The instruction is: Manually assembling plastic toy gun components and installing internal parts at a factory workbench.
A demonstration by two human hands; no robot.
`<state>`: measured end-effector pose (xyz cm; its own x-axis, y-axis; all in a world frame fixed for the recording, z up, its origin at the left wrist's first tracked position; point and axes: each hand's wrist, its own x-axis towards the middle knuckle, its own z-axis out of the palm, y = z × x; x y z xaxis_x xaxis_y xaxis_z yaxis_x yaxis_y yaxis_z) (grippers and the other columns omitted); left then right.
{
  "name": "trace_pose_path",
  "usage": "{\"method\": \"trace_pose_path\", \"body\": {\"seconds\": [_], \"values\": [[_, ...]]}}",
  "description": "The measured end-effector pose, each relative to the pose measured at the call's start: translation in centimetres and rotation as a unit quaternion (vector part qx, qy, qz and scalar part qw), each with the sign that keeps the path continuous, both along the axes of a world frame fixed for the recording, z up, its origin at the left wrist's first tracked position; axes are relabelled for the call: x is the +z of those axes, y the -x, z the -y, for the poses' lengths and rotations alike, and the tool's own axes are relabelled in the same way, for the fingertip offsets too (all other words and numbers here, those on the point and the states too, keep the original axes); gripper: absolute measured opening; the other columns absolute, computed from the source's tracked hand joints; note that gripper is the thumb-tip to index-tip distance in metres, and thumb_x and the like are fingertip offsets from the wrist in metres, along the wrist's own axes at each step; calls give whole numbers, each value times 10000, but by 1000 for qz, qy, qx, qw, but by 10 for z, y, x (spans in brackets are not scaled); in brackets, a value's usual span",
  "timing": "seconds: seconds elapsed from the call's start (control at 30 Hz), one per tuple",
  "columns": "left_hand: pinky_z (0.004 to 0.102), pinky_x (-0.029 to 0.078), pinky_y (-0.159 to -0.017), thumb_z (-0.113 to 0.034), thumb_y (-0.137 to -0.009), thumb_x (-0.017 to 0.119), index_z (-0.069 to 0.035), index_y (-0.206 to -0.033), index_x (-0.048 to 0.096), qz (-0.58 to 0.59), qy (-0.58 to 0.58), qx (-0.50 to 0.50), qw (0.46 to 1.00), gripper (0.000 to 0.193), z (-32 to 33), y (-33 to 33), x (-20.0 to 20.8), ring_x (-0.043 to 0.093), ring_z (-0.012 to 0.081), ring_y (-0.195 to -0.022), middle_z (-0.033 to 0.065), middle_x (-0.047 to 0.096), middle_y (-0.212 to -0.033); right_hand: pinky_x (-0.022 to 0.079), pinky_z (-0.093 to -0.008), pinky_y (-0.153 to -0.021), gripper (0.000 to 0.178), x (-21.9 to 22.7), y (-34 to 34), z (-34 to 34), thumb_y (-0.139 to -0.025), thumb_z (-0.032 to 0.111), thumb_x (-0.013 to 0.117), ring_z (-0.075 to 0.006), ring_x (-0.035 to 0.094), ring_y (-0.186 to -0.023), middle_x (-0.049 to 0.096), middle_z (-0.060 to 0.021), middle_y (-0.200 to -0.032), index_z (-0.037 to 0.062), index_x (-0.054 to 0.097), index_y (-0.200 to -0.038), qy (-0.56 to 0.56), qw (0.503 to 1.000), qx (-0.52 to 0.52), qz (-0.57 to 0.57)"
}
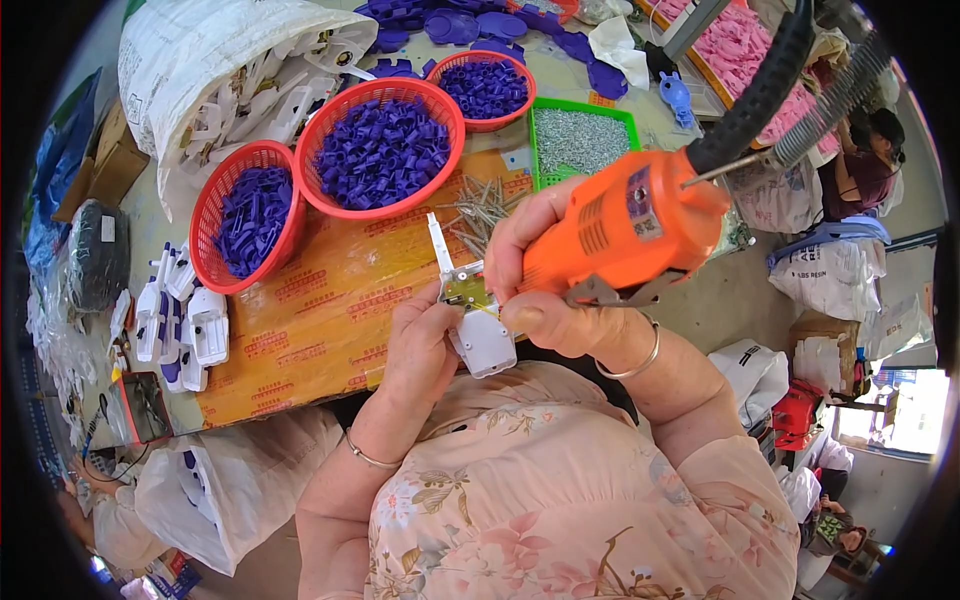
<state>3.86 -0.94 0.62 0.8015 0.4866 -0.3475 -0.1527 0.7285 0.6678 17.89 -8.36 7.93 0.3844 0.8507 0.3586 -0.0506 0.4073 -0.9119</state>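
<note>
My left hand (415,345) is closed on a white plastic casing (486,348) just above the front edge of the table. The casing has a long narrow arm pointing away from me, and a green circuit board (464,289) lies in its middle. My right hand (560,328) wraps round an orange electric screwdriver (622,222), which is angled down to the left toward the casing. Its tip is hidden behind my fingers, so contact with a screw cannot be seen. Several thin metal pieces (482,208) lie on the table just beyond the casing.
Red baskets (303,185) of purple plastic parts and a green tray (634,128) of small metal pieces stand beyond my hands. A white sack (200,70) holds white casings. Finished-looking white units (209,325) lie at left. A black cable (745,110) and spring hang at right.
</note>
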Motion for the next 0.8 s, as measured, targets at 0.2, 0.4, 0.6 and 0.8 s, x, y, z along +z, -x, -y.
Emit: {"method": "trace_pose_path", "body": {"seconds": [0.2, 0.4, 0.6, 0.8], "values": [[286, 509, -744, 44, -765, 385, 79, -1136, 528, -20, -25, 2, 999, 400, 0, 1, 3, 619, 165, -839, 123, 622, -986, 482, -262, -595, 324, -10, -6, -1, -704, 165, 765, -124, 569, -635, 557, -41, -680, 35, 481, -791, 12, 996, 48, 72], [288, 477, -748, -2, -820, 443, 40, -913, 600, -5, -33, 9, 999, 187, 2, 1, 7, 579, 166, -817, 88, 603, -882, 434, -219, -554, 329, -20, 0, -3, -664, -10, 726, -83, 524, -623, 559, -26, -737, 13, 532, -929, -68, 993, 11, 92], [328, 514, -820, 33, -773, 378, 96, -1172, 509, -26, -14, -7, 1000, 424, -4, 0, -1, 632, 218, -907, 169, 623, -1034, 461, -262, -540, 505, -6, -12, -5, -752, 387, 733, -138, 555, -606, 570, -78, -707, 9, 484, -975, -56, 996, 25, 72], [402, 471, -937, 10, -768, 349, 95, -1283, 412, 36, 31, -23, 999, 526, -14, 13, 18, 575, 267, -1083, 191, 557, -1187, 436, -393, -816, 491, 13, -30, 14, -848, 307, 520, -275, 551, -941, 550, -178, -1075, -15, 416, -1205, -164, 795, -422, 405]]}}
